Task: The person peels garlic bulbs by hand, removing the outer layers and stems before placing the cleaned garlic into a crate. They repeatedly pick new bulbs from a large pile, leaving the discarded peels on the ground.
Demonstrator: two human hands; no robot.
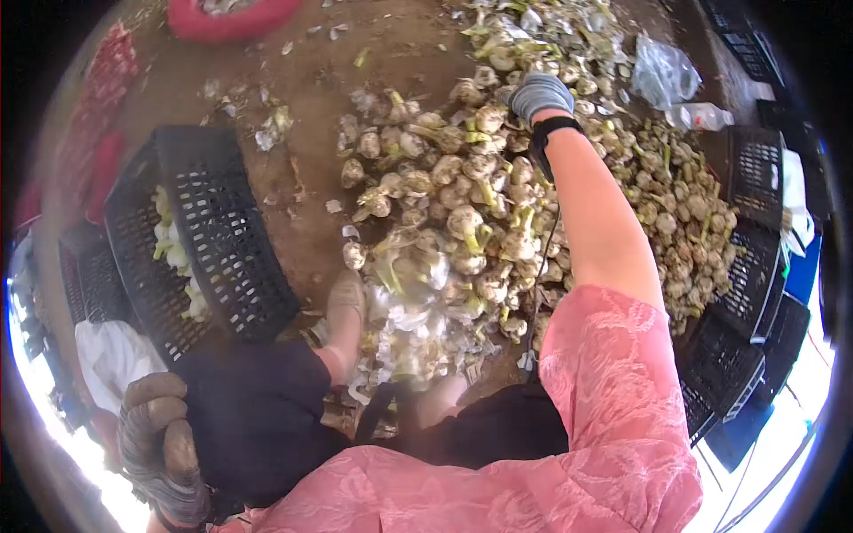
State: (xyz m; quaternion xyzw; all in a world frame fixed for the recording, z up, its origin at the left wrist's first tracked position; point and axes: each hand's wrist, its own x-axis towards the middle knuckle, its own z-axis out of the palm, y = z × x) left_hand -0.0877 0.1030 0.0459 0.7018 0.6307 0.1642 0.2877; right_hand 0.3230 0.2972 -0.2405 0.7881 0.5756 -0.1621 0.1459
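Note:
My right hand point(541, 94), in a grey glove with a dark band at the wrist, reaches to the far part of a large heap of garlic bulbs point(466, 222). Its back faces me and its fingertips are hidden, so any grip there cannot be made out. Low at the left, beside my dark-clothed knee, my left hand point(166, 449) wears a soiled grey glove. Its fingers are curled in and closed; whatever they may hold is hidden. A black perforated crate point(233, 235) stands in front of that knee, with pale garlic bulbs point(175, 253) inside.
Loose white peelings point(418, 333) lie near my feet. A clear plastic bag point(665, 71) and a plastic bottle point(699, 116) lie at the heap's far right. Black crates point(755, 178) line the right side. A red rounded container point(233, 25) and red mesh sacks point(98, 89) are at the upper left.

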